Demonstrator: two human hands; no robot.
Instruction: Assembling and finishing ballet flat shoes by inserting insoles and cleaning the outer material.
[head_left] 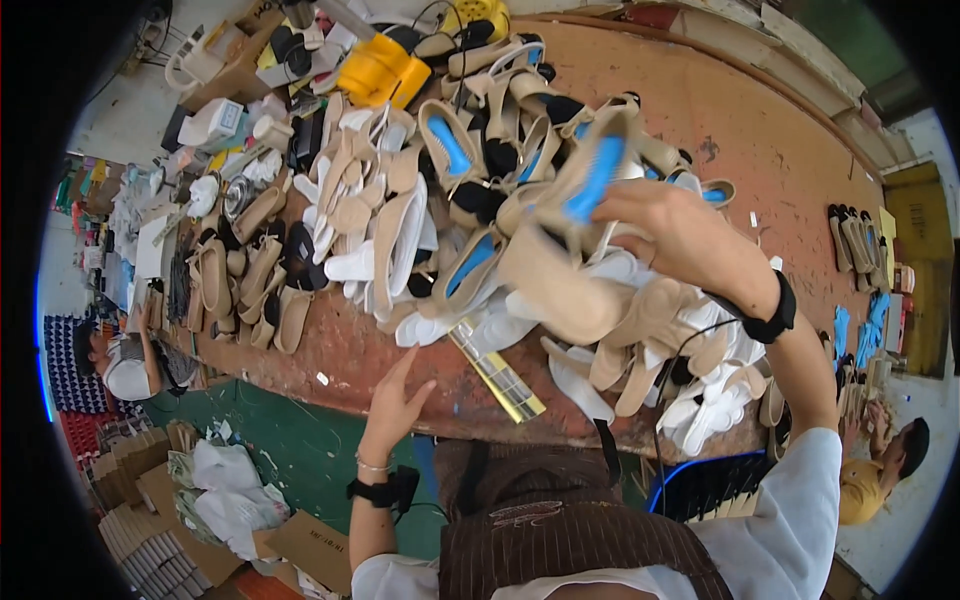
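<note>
A: Right hand (690, 235)?

B: Raised over the pile, fingers clamped on a beige sandal (580, 205). Smooth tan upper, bright blue insole strip showing near the toe, sole end tilted down-left. The shoe hangs above the heap, not resting on the surface (760, 130).

A: Left hand (392, 400)?

B: Released, fingers spread, holding nothing. It's at the near edge of the surface, just beside a flat metallic strip (497, 375) w/ a shiny gold-silver checker pattern.

A: And the heap?

B: Big jumble of beige sandals (480, 170), some w/ blue insoles, mixed w/ white insoles (715, 410), thin & flat, curved foot shapes. More tan soles (255, 275) lie in a rough row to the left.

A: Surface itself?

B: Worn reddish-brown top, scuffed, long curved edge. Far right there's a small row of dark shoes (858, 240).

A: Anything else?

B: Yellow plastic thing (382, 70) at the far end, blocky. Flat cardboard pieces (140, 495) stacked on the green floor (300, 440) at lower left. Black bands on both wrists; striped brown apron (570, 545), ribbed fabric.
</note>
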